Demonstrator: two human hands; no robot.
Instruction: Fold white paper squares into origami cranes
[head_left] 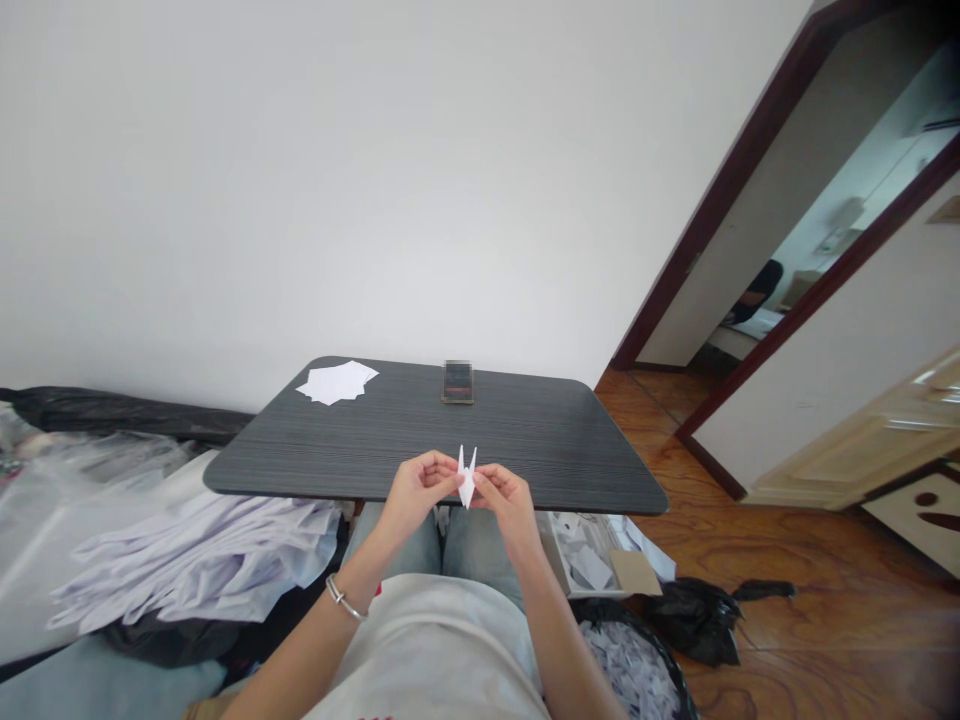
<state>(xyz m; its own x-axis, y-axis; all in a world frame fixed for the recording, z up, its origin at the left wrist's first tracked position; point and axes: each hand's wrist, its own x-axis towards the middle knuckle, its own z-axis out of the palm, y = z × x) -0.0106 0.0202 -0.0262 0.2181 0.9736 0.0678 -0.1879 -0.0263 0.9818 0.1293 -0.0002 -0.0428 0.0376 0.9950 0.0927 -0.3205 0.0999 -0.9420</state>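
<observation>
A small folded white paper figure with two upright points is held over the near edge of the dark wood-grain table. My left hand pinches its left side, fingers closed. My right hand pinches its right side, fingers closed as well. A metal bracelet sits on my left wrist. Both hands hover just above my lap.
A pile of white paper sheets lies at the table's far left, and a phone at the far middle. A box of folded papers and a black bag of paper stand on the floor to the right. Plastic bags lie left. An open doorway is at right.
</observation>
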